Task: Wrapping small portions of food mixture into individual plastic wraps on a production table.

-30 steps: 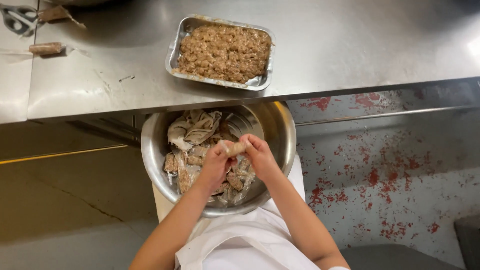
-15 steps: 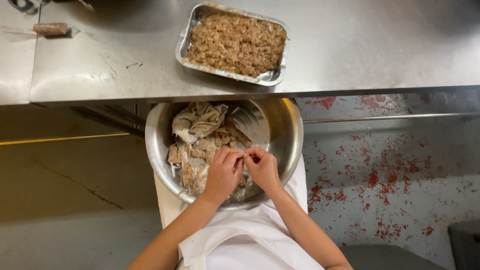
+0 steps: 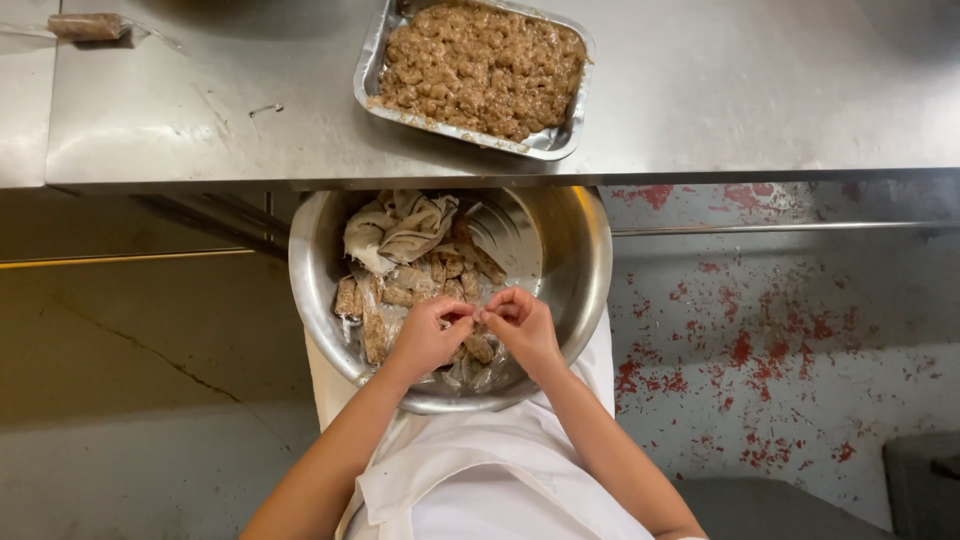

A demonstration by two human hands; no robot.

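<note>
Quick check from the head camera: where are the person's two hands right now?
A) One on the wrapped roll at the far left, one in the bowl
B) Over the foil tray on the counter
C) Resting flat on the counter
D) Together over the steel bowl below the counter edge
D: the left hand and right hand meet fingertip to fingertip over the steel bowl, apart from the foil tray on the counter.

A steel table [image 3: 750,90] is lying beyond my hands; a foil tray [image 3: 372,60] of brown filling is sitting on it; a wrapped brown roll [image 3: 88,26] is resting far to their left.
</note>
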